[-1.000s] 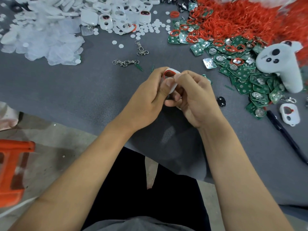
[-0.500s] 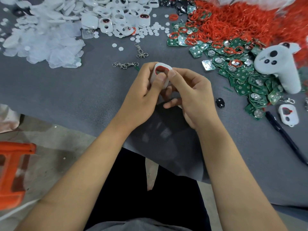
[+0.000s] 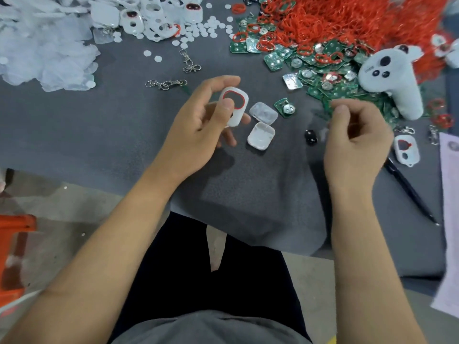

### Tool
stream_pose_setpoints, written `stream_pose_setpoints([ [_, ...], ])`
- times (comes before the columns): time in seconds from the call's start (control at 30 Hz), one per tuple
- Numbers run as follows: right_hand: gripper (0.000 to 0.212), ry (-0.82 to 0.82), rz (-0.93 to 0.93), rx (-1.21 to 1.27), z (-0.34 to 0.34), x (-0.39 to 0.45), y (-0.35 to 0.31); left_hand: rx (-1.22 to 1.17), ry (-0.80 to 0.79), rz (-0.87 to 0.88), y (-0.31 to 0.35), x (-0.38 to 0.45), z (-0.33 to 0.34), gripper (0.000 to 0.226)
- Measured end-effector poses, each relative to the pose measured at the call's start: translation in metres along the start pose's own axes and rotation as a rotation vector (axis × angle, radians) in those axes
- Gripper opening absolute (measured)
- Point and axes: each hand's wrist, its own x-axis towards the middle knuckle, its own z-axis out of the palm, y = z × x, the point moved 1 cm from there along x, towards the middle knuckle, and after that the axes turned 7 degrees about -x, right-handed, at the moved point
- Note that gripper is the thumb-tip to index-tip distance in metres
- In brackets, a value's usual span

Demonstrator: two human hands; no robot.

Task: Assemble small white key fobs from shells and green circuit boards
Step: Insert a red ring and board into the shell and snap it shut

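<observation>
My left hand (image 3: 198, 125) grips a white fob shell (image 3: 234, 105) with a red ring seated in its opening, thumb on its face. My right hand (image 3: 357, 137) hovers to the right with fingers curled and blurred; nothing shows between them. Between the hands on the grey mat lie a clear cover (image 3: 263, 113), a white back shell (image 3: 261, 135) lying hollow side up, one green circuit board (image 3: 285, 107) and a small black button pad (image 3: 311, 137).
A heap of green boards (image 3: 330, 70) and red rings (image 3: 347, 18) fills the far right. White shells (image 3: 149, 13) and clear covers (image 3: 49, 53) lie far left. Key clips (image 3: 166, 83), a white controller (image 3: 390, 78), a pen (image 3: 409, 192), another shell (image 3: 406, 150).
The hands have parted. My right hand left the shell and moved right toward the boards; my left hand keeps the shell. Loose parts on the mat are now uncovered.
</observation>
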Motion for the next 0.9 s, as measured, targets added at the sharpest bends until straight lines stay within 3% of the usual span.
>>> stream_pose_setpoints([
  [0.2,0.012,-0.042,-0.036,-0.299,-0.015,-0.023,0.011,0.215,-0.08,0.056,-0.003,0.002,0.011,0.031],
  [0.4,0.026,-0.133,-0.063,-0.459,-0.008,-0.023,0.009,0.166,-0.098,0.114,-0.004,-0.012,0.052,0.037],
  [0.63,0.018,-0.208,-0.072,-0.549,-0.001,-0.014,0.008,0.106,-0.019,0.066,-0.006,-0.008,0.047,0.046],
  [0.73,0.01,-0.222,-0.026,-0.364,-0.001,-0.011,0.007,0.03,0.061,0.018,-0.007,-0.005,0.044,0.05],
  [0.9,0.017,-0.342,0.115,0.444,0.013,-0.009,-0.011,-0.104,0.135,0.001,-0.006,-0.002,0.04,0.06],
])
